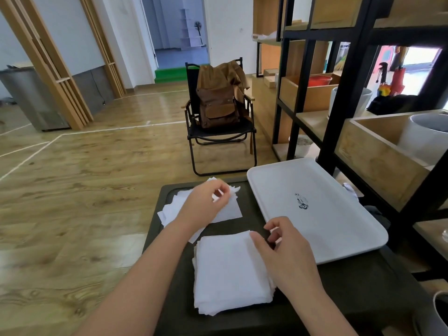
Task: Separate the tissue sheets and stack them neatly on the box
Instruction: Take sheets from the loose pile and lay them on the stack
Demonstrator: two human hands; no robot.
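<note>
Centrally, the left hand point(208, 202) pinches a sheet from the loose tissue sheets point(228, 212) on the dark box point(339, 282); the right hand point(283, 251), fingers curled, touches the neat stack point(230, 275) at lower centre.

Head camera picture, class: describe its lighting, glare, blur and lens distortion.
Head view: daylight from the far right overexposes a window; soft glare streaks the wooden floor; wide-angle bending tilts the shelf and door frames; the left hand on the loose tissues looks slightly motion-blurred; the near stack is bright, with little texture showing.
</note>
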